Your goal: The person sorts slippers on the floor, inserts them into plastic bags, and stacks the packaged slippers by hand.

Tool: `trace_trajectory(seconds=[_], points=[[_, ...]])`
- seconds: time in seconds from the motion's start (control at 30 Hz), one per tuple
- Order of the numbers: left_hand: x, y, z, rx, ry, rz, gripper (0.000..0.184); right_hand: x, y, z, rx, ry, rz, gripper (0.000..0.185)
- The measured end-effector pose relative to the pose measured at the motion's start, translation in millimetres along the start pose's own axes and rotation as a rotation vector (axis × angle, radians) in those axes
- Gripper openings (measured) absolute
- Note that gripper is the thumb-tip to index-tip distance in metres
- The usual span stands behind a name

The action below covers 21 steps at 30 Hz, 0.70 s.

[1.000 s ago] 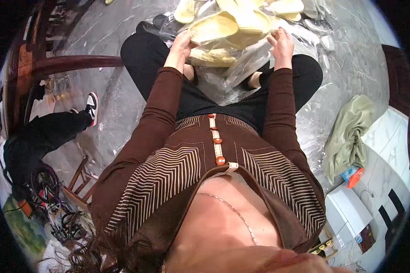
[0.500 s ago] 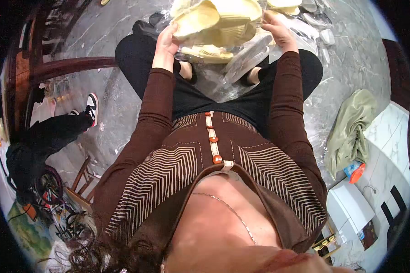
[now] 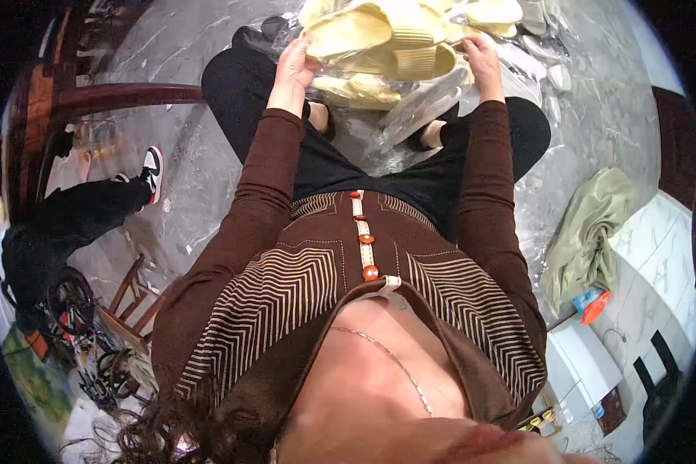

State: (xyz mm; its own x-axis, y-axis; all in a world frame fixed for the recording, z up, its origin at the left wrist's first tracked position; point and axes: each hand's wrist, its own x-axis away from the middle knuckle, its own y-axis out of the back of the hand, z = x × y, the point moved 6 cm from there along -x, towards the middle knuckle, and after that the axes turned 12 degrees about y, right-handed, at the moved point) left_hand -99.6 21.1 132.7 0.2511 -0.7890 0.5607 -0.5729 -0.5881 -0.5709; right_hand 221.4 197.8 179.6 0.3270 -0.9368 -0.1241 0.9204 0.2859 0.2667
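Observation:
Between my two hands is a pair of pale yellow slippers (image 3: 353, 31) in a clear plastic bag, held above the floor between my bent legs. My left hand (image 3: 294, 71) pinches the bag's near left side by a slipper's toe or heel end; which end I cannot tell. At the right side, my right hand (image 3: 483, 62) has its fingers closed on the plastic. Beneath lie more bagged yellow slippers (image 3: 356, 93) and a whitish bagged pair (image 3: 424, 108).
More wrapped light slippers (image 3: 558, 77) lie on the grey marbled floor (image 3: 185, 166) to the right. At left are another person's leg and sneaker (image 3: 153, 174), a wooden chair (image 3: 131, 298) and a bicycle (image 3: 93, 340). An olive cloth (image 3: 591, 236) lies at right.
The slippers between my hands have turned slightly, showing more of a ribbed strap. Both hands have shifted a little, the left one to the right. The view has moved slightly.

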Motion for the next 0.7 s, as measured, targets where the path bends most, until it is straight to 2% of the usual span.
trace_trajectory(seconds=[0.07, 0.13, 0.3, 0.47, 0.6, 0.7], points=[[7, -6, -1, 0.061, 0.019, -0.001, 0.028, -3, -2, -2, 0.046, 0.017, -0.013, 0.019], [7, -7, -3, 0.100, 0.017, -0.002, 0.027, 0, 8, 5, 0.087, 0.091, -0.173, 0.018], [12, -9, -12, -0.024, -0.018, 0.013, 0.026, 6, 18, 34, 0.250, 0.154, -0.391, 0.015], [44, -24, -39, -0.183, -0.067, 0.010, 0.028, 6, 31, 39, 0.193, 0.138, -0.491, 0.015], [51, -36, -59, -0.269, -0.119, 0.039, 0.029, 6, 33, 59, 0.149, 0.225, -0.533, 0.015], [57, -41, -73, -0.289, -0.176, 0.040, 0.028, -3, 45, 66, 0.294, 0.309, -0.554, 0.012]])
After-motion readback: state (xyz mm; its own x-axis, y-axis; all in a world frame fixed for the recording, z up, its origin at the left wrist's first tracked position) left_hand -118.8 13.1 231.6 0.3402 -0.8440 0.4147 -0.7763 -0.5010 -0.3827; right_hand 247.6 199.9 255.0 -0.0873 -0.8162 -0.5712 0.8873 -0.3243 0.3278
